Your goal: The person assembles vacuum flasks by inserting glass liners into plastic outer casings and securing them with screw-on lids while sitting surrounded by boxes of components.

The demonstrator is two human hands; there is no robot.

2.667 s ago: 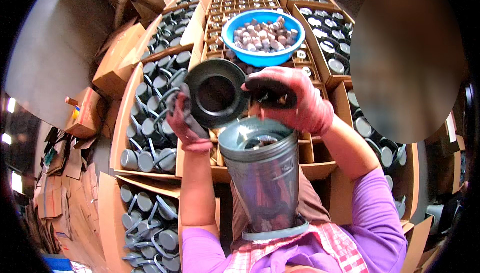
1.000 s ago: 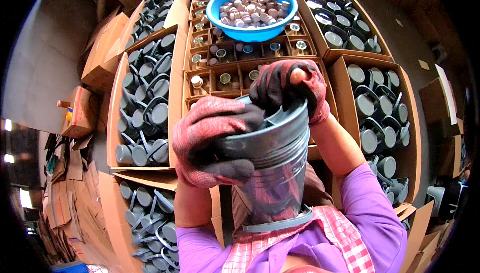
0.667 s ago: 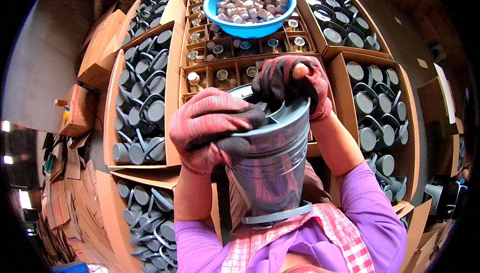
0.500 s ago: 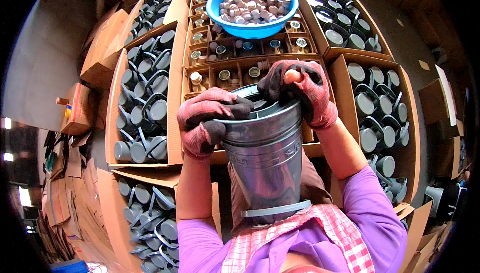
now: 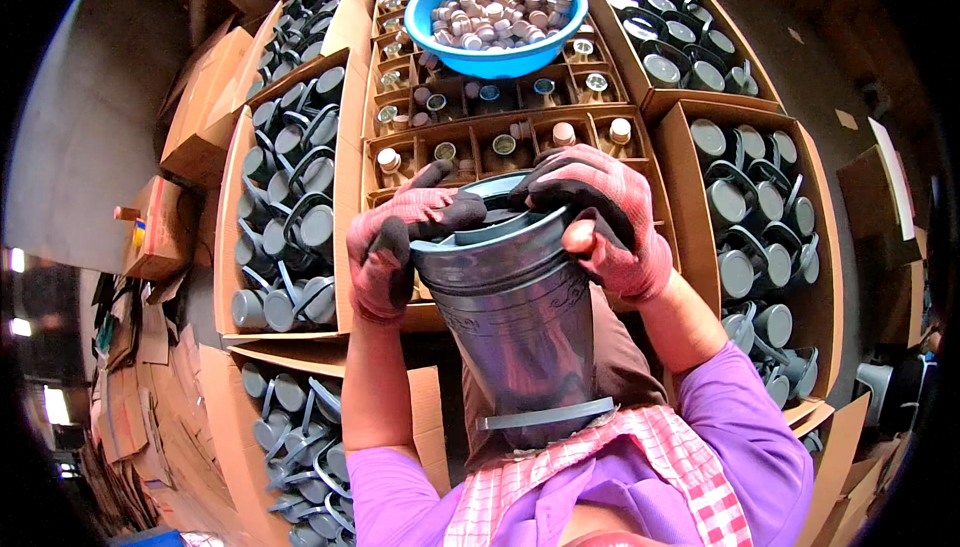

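A tapered, shiny dark grey container (image 5: pixel 510 312) leans against my apron, its wide mouth facing up and away from me. Around its lower end runs a lighter grey band (image 5: pixel 546 414). My left hand (image 5: pixel 410 237), in a pink glove with black fingertips, grips the left of the rim, its fingers reaching over the top. My right hand (image 5: pixel 600 212) is gloved alike, with a bare thumb tip showing; it holds the right of the rim, fingers bent over the opening. A grey inner piece (image 5: pixel 500 230) shows in the mouth, partly hidden by my fingers.
Beyond the container, a divided cardboard box (image 5: pixel 470 127) holds glass bottles, some capped. On it stands a blue basin (image 5: pixel 497 65) of small whitish caps. Open cartons of grey cups with strap handles stand left (image 5: pixel 355 187) and right (image 5: pixel 820 207). Flattened cardboard (image 5: pixel 165 397) lies far left.
The container has shifted slightly left. My right hand's fingers have moved from a raised pinch to lying over the rim, and its thumb has come down against the container's side.
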